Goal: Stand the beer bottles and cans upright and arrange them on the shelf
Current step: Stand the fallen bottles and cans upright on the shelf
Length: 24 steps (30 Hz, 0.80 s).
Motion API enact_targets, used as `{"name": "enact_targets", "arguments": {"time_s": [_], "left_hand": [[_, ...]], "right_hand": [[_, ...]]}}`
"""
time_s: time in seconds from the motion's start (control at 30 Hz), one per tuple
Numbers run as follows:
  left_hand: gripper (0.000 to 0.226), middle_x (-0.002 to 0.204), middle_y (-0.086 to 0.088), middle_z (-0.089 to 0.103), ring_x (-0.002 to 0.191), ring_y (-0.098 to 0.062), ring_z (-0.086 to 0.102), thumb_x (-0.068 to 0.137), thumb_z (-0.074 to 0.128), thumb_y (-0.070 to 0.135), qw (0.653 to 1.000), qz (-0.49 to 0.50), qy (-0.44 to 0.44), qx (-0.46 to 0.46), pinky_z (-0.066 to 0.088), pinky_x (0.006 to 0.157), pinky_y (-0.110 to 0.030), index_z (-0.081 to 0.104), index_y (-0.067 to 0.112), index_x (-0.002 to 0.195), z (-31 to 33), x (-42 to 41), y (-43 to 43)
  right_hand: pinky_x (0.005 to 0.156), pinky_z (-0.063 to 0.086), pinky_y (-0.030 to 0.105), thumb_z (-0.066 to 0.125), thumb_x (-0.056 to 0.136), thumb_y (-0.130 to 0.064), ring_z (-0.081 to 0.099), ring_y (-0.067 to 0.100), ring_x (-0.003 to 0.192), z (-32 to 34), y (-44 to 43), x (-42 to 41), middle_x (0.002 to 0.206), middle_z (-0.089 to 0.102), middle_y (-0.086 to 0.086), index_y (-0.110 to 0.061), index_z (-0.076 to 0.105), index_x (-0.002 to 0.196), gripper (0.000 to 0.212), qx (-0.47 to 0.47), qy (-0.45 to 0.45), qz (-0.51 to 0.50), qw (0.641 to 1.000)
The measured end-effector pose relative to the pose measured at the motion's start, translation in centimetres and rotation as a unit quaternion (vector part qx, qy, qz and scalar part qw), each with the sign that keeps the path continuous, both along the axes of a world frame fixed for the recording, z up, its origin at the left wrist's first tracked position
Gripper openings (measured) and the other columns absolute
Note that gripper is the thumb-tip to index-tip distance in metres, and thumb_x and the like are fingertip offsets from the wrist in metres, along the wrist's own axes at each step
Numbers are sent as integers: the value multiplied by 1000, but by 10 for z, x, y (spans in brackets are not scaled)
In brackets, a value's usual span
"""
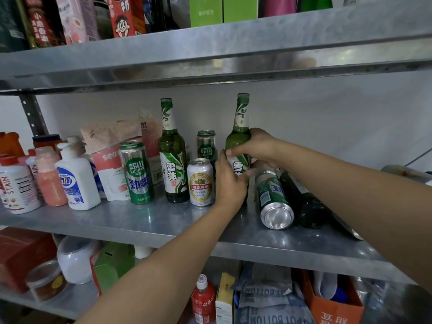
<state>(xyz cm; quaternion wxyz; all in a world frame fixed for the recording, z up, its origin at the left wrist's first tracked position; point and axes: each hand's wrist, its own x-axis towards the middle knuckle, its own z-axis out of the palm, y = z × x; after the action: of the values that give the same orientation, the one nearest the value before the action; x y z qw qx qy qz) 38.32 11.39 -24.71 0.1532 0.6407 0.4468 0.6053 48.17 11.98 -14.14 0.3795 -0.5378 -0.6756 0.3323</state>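
Green bottle (237, 139) upright | left hand (230, 181), right hand (256, 146) fingers clamped round it | can (271, 197) lying beside

Soft indoor light is falling evenly; the wide lens is bending the edges.
The metal shelf (145, 220) is catching small white glints; the upper shelf lip (210, 66) is mirroring hazy shapes. The lying can (278, 216) is glaring at its base. Shelf lines are bowing toward the corners; the bottom-right corner is blurring and darkening.
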Motion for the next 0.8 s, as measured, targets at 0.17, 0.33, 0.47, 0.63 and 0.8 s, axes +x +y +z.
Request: {"name": "enact_targets", "arguments": {"time_s": [0.17, 0.33, 0.47, 0.63, 0.8], "left_hand": [[74, 130, 5, 52, 119, -7, 49, 77, 75, 6, 998, -27, -55, -17, 40, 98, -20, 37, 16, 140, 0, -7, -1], [73, 135, 4, 50, 122, -10, 48, 81, 70, 3, 997, -22, -60, -46, 39, 100, -23, 34, 18, 143, 1, -7, -1], [68, 134, -6, 52, 124, -20, 51, 78, 68, -1, 996, -10, -34, -83, 43, 106, -33, 37, 14, 137, -4, -2, 5], [76, 143, -14, 43, 132, -29, 44, 77, 61, -2, 989, -31, 23, -143, 41, 109, -43, 27, 10, 144, -8, 3, 18], [65, 135, -11, 49, 125, -27, 49, 79, 56, -2, 982, -44, 25, -182, 44, 105, -41, 34, 10, 139, -2, -1, 27]], "right_hand": [[81, 56, 54, 85, 61, -18, 60, 27, 105, -6, 3, -12, 112, 61, 6, -19, 45, 123, 74, 5, -39, -7, 999], [75, 58, 51, 89, 57, -20, 62, 27, 98, -9, 14, -19, 107, 62, 5, -18, 49, 119, 73, 43, -54, -34, 997], [72, 56, 39, 88, 62, -18, 60, 26, 101, -10, 28, -20, 110, 61, 6, -15, 45, 123, 75, 52, -59, -54, 995], [68, 54, 38, 86, 69, -17, 57, 27, 103, -9, 54, -21, 117, 57, 6, -14, 41, 130, 76, 49, -61, -69, 995], [76, 58, 46, 86, 69, -19, 57, 26, 103, -9, 80, -23, 117, 55, 7, -14, 39, 132, 79, 51, -60, -67, 995]]}}
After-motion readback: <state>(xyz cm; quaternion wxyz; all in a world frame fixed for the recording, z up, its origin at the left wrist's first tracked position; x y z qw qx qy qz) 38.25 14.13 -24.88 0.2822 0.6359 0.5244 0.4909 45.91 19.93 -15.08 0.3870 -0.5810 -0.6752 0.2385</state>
